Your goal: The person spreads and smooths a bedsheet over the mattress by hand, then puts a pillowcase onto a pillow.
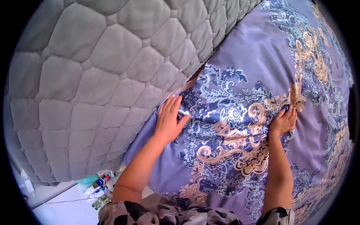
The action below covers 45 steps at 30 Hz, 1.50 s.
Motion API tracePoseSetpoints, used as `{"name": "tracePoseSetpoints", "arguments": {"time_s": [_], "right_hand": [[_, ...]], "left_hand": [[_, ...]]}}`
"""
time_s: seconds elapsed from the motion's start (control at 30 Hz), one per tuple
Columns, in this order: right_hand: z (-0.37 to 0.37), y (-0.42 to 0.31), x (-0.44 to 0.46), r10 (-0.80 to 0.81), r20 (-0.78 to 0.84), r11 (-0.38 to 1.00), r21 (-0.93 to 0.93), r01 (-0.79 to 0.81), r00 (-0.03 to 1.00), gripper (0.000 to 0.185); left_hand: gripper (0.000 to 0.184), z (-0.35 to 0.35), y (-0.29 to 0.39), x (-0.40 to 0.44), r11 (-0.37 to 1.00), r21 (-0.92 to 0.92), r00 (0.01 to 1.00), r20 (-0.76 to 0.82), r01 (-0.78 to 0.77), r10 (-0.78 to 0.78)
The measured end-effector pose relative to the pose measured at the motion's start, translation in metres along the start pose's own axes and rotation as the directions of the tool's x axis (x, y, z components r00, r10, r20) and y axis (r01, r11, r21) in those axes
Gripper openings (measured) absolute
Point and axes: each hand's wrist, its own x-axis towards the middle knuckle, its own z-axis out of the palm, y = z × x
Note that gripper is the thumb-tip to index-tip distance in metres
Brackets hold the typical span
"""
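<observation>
Head view: a purple cover (232, 129) spreads across the middle and right, with a grey pad (90, 80) along its left side.
Cover: shiny cloth with blue and white leaf patterns and peach scrolls; it lies under both hands, with small creases running across it between them.
Left hand (168, 118): open and flat on the cover's left margin, just beside the pad; fingers close together and pointing away from the person, thumb spread apart.
Right hand (284, 122): resting on the cover, right of its middle, over a peach scroll; fingers bent, and whether they pinch any cloth I cannot tell.
Pad: quilted in rounded many-sided cells, its edge meeting the cover's left edge.
Strip (195, 75): dark reddish, narrow, showing between pad and cover beyond the left hand.
Sleeves (280, 216): dark-and-light patterned, at the cover's near edge.
Counter (63, 212): white, lower left of the cover, below the pad.
Bottles (98, 184): a small cluster on the counter, left of the cover's near end, too small to read.
Cord (67, 201): thin, trailing across the counter, left of the cover.
</observation>
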Motion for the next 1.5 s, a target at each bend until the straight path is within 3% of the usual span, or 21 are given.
{"name": "tracePoseSetpoints", "arguments": {"time_s": [0.07,0.1,0.23,0.27,0.33,0.37,0.47,0.5,0.6,0.63,0.73,0.8,0.87,0.97,1.07,1.2,1.23,1.33,1.37,1.47,1.5], "right_hand": [[0.001,0.001,0.000,-0.006,-0.007,1.000,0.001,0.006,1.000,0.045],[0.003,0.003,-0.001,0.005,0.020,1.000,0.022,-0.005,1.000,0.046],[0.009,0.007,-0.001,-0.024,-0.022,1.000,-0.001,0.024,0.999,0.045],[0.011,0.008,-0.003,-0.020,-0.012,1.000,-0.017,0.020,1.000,0.045],[0.015,0.008,-0.002,-0.008,-0.001,0.999,-0.051,0.008,1.000,0.045],[0.013,0.008,-0.001,-0.005,0.014,0.999,-0.043,0.005,1.000,0.045],[0.010,0.006,-0.002,-0.015,0.000,0.999,-0.043,0.015,1.000,0.044],[0.013,0.010,0.000,-0.045,-0.023,0.999,-0.015,0.045,0.999,0.044],[0.011,0.009,0.000,-0.050,-0.031,0.998,-0.049,0.048,0.998,0.043],[0.009,0.006,0.001,-0.039,-0.033,0.999,-0.038,0.038,0.999,0.043],[0.010,0.006,0.001,-0.033,-0.024,0.999,-0.029,0.032,0.999,0.044],[0.015,0.013,0.001,-0.033,-0.026,0.999,0.006,0.033,0.999,0.044],[0.013,0.010,0.000,-0.030,-0.041,0.999,0.011,0.031,0.999,0.044],[0.011,0.007,0.001,-0.015,-0.013,1.000,0.021,0.015,1.000,0.044],[0.015,0.011,-0.001,-0.011,-0.014,1.000,-0.009,0.010,1.000,0.044],[0.022,0.015,0.003,-0.039,0.006,0.999,0.000,0.039,0.999,0.045],[0.021,0.013,0.003,-0.045,-0.009,0.999,0.000,0.045,0.999,0.044],[0.012,0.013,0.001,-0.046,0.007,0.999,-0.012,0.046,0.999,0.045],[0.012,0.012,0.001,-0.046,0.007,0.999,-0.008,0.046,0.999,0.044],[0.012,0.008,0.003,-0.040,-0.029,0.999,-0.007,0.040,0.999,0.043],[0.012,0.009,0.004,-0.052,-0.036,0.999,0.015,0.053,0.998,0.042]], "left_hand": [[0.078,-0.012,-0.002,-0.036,0.993,0.120,0.999,-0.029,0.017,-0.014],[0.081,-0.005,-0.014,-0.049,0.991,-0.019,0.990,-0.042,0.131,-0.131],[0.075,0.011,-0.040,-0.042,0.954,-0.091,0.958,0.069,0.285,-0.279],[0.072,0.009,-0.047,-0.036,0.815,-0.378,0.897,0.232,0.439,-0.375],[0.065,0.007,-0.057,-0.026,0.246,-0.707,0.742,0.576,0.663,-0.344],[0.051,-0.001,-0.053,-0.026,0.294,-0.679,0.737,0.575,0.672,-0.355],[0.042,0.007,-0.068,-0.064,0.607,-0.693,0.912,0.192,0.388,-0.363],[0.041,0.001,-0.066,-0.078,0.779,-0.557,0.951,0.073,0.290,-0.301],[0.053,-0.025,-0.094,-0.104,0.624,-0.400,0.724,0.533,0.671,-0.437],[0.064,-0.034,-0.100,-0.108,0.384,-0.500,0.631,0.611,0.776,-0.478],[0.067,-0.038,-0.091,-0.144,0.835,-0.369,0.909,0.253,0.408,-0.332],[0.070,-0.040,-0.083,-0.174,0.963,-0.054,0.961,0.090,0.265,-0.260],[0.071,-0.049,-0.075,-0.206,0.930,0.228,0.956,-0.010,0.288,-0.294],[0.068,-0.010,-0.104,-0.259,0.833,-0.007,0.828,-0.109,0.553,-0.551],[0.059,0.005,-0.135,-0.252,0.765,0.188,0.787,-0.109,0.616,-0.607],[0.051,-0.017,-0.145,-0.245,0.638,-0.246,0.682,0.185,0.730,-0.708],[0.052,-0.037,-0.146,-0.246,0.544,-0.140,0.559,0.308,0.827,-0.770],[0.054,-0.058,-0.124,-0.229,0.290,-0.425,0.424,0.266,0.857,-0.866],[0.052,-0.036,-0.144,-0.241,0.400,-0.260,0.437,0.100,0.879,-0.894],[0.049,-0.003,-0.170,-0.254,0.622,0.024,0.622,-0.026,0.783,-0.783],[0.047,-0.006,-0.168,-0.253,0.548,-0.030,0.548,0.066,0.836,-0.834]]}}
